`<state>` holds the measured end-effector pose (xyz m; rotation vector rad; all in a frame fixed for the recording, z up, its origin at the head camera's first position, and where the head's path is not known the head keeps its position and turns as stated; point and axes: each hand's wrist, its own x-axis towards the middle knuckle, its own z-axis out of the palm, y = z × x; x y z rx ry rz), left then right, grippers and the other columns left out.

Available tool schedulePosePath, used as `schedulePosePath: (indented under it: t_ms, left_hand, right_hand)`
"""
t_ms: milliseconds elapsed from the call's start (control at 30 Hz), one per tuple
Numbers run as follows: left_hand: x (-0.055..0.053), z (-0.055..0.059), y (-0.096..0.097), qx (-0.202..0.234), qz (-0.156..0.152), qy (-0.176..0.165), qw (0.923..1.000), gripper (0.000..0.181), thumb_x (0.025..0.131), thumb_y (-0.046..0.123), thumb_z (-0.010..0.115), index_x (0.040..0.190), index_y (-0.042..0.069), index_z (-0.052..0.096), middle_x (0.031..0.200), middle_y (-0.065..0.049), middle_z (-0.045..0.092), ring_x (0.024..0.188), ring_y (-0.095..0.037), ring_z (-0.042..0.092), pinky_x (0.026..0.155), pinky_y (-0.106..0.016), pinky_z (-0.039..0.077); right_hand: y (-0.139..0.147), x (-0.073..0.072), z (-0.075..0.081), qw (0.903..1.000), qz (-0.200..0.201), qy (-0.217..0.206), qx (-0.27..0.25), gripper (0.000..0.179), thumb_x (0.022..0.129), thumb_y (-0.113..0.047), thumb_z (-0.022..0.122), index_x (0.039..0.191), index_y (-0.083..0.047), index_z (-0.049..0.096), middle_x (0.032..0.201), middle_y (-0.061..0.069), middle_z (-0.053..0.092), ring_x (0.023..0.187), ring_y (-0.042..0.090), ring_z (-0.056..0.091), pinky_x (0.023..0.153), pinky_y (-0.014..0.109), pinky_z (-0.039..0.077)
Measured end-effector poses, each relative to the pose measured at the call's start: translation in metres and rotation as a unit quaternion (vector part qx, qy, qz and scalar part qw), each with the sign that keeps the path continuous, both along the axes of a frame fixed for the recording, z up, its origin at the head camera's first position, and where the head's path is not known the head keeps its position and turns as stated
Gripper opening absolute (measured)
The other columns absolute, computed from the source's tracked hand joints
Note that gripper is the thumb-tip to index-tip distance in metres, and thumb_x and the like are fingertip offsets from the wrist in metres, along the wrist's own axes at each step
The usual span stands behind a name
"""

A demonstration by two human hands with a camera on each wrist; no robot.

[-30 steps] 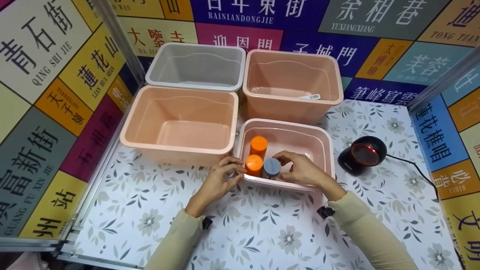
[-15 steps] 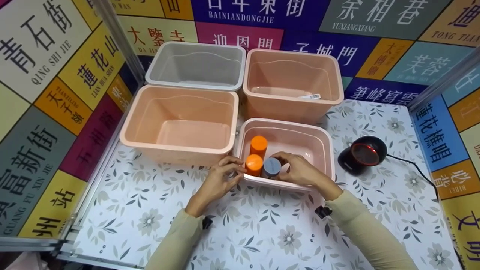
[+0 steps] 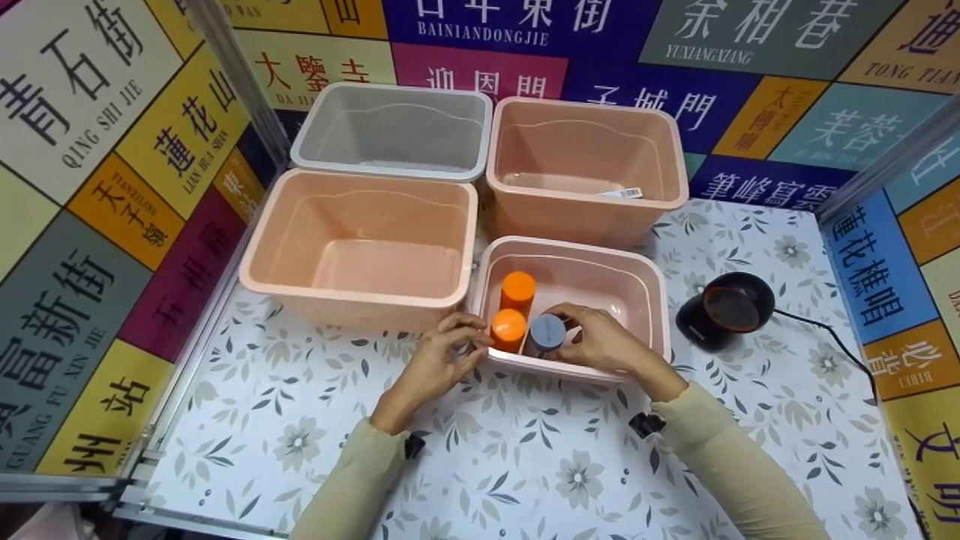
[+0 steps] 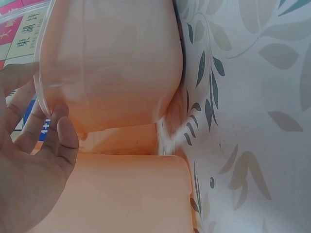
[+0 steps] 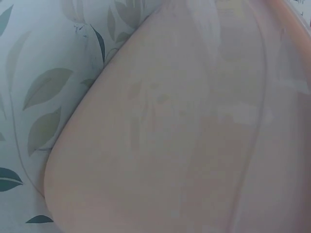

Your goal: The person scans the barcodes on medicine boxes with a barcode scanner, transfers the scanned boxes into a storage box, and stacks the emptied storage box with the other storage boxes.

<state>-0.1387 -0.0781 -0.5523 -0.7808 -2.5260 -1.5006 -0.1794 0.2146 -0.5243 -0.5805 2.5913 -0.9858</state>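
Note:
Inside the low pink bin (image 3: 643, 270), at its left end, stand two containers with orange caps (image 3: 508, 325), one behind the other. Beside the front one is a bottle with a grey-blue cap (image 3: 547, 331), leaning a little. My right hand (image 3: 604, 341) reaches over the bin's front rim and holds this bottle between thumb and fingers. At the bin's front left corner, my left hand (image 3: 439, 360) holds the rim, its fingers (image 4: 60, 114) bent against the edge in the left wrist view. The right wrist view shows only the bin's outer wall (image 5: 146, 131), no hand.
Left of the pink bin stands a larger peach bin (image 3: 360, 300). Behind are a grey bin (image 3: 390, 174) and another peach bin (image 3: 585, 217) with a white label inside. A black corded device (image 3: 724, 311) sits on the right. Printed panels wall in the patterned tabletop (image 3: 480, 465).
The grey-blue cap has shifted slightly right, away from the orange caps, with my right hand still on the bottle. The red light in the black device has dimmed. My left hand stays put.

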Motion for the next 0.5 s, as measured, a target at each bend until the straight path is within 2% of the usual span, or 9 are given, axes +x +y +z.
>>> schedulePosePath:
  t_ms: [233,367,500]
  left_hand:
    - [0.000,0.000,0.000,-0.004,0.001,0.007,1.0000,0.010,0.091,0.015,0.072,0.099,0.011,0.076,0.120,-0.003,0.065,0.116,-0.020,0.061,0.099,-0.036,0.051]
    - [0.000,0.000,0.000,-0.008,0.003,0.011,0.9999,0.010,0.091,0.015,0.072,0.100,0.013,0.077,0.120,-0.002,0.066,0.116,-0.020,0.061,0.101,-0.035,0.050]
    - [0.000,0.000,0.000,-0.004,-0.001,0.004,1.0000,0.010,0.091,0.014,0.073,0.100,0.012,0.077,0.120,-0.002,0.065,0.116,-0.018,0.061,0.099,-0.033,0.052]
  right_hand:
    - [0.010,-0.001,0.007,0.9995,-0.016,0.015,-0.022,0.056,0.076,-0.023,0.085,0.127,-0.016,0.062,0.113,0.003,0.070,0.102,0.024,0.066,0.091,0.050,0.055]
    - [0.016,-0.002,0.013,0.9986,-0.039,0.026,-0.025,0.057,0.077,-0.022,0.085,0.128,-0.013,0.062,0.113,0.006,0.071,0.102,0.026,0.068,0.091,0.051,0.055]
    - [0.021,-0.003,0.018,0.9974,-0.061,0.018,-0.034,0.059,0.078,-0.025,0.084,0.129,-0.010,0.061,0.111,0.009,0.072,0.100,0.027,0.069,0.089,0.050,0.056]
